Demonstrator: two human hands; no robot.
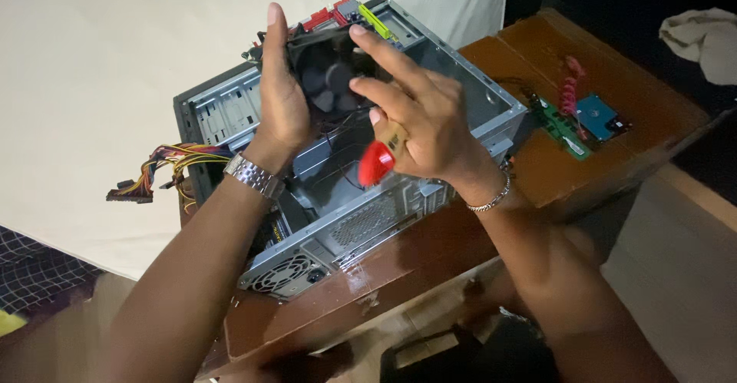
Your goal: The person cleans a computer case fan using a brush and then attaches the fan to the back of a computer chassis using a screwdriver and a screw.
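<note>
Glossy brown wooden table [430, 256] w/ cream sheet [92, 84] behind bears open grey metal PC case [491, 114]; above it, left hand [280, 95] & right hand [418, 114] grip black square fan [330, 72], right also curled round red-handled screwdriver [376, 160] at 6 o'clock.

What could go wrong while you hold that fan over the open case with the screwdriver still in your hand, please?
1. The right hand pinches the fan with fingertips while also gripping the red screwdriver; either might slip into the case.
2. The left hand holds the fan by one edge only, so it could tilt out.
3. The loose cables hanging off the table's edge could snag.
</note>
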